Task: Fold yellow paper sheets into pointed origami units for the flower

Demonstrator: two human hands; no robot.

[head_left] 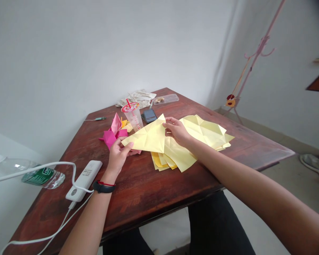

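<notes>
A pale yellow sheet of paper folded into a triangle (149, 136) is held up between both hands, with crease lines across its face. My left hand (118, 154) pinches its left corner between thumb and fingers. At its upper right edge, my right hand (176, 131) grips the paper with thumb and fingertips. Beneath and to the right lie several creased yellow sheets (204, 130), overlapping on the table. Pink folded paper shapes (113, 131) sit just beyond my left hand, partly hidden by the triangle and the hand.
On the wooden table (146, 191) a plastic cup with a straw (133, 115) stands behind the paper. Farther back are a phone (149, 115), a white cloth (138, 97) and a clear tray (166, 99). A white power strip (84, 180) with cables and a bottle (29, 172) lie left.
</notes>
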